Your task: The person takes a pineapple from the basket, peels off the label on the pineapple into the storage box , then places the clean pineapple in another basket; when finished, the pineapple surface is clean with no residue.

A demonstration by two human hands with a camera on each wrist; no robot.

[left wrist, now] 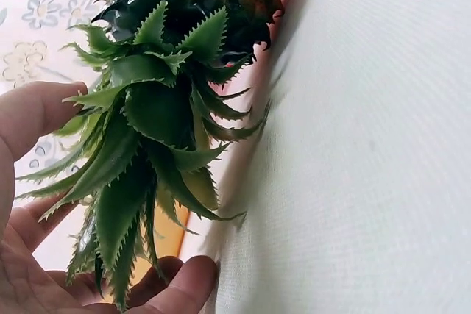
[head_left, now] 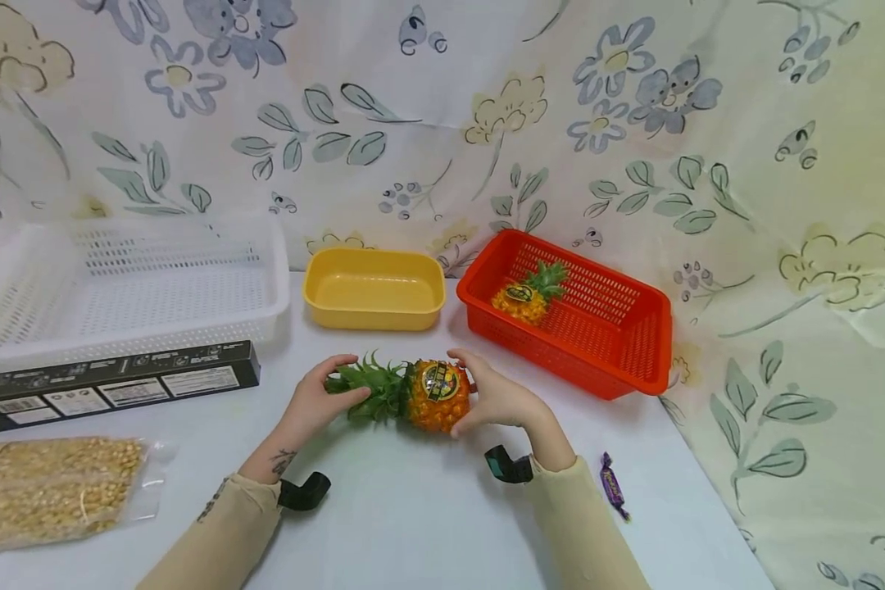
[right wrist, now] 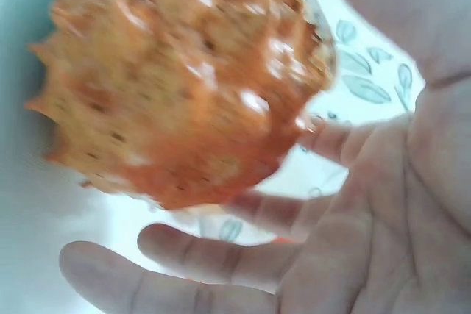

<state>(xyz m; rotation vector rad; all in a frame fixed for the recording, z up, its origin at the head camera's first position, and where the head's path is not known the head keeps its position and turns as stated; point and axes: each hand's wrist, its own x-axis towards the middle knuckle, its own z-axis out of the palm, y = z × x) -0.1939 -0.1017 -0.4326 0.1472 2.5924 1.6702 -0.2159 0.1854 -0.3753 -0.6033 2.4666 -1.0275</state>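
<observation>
A small pineapple with a round label lies on its side on the white table, its leafy crown pointing left. My left hand holds the crown loosely, thumb on the near side and fingers behind; serrated leaves fill the left wrist view. Around the fruit's base curves my right hand, thumb at the near side and a finger at the far side. In the right wrist view the spiky orange fruit stands apart from the palm, and the lower fingers extend nearly straight past it.
A red basket at back right contains another pineapple. Behind my hands stands a yellow container; a white basket is at back left. Nearer are a black box, a bag of grains and a purple-wrapped candy.
</observation>
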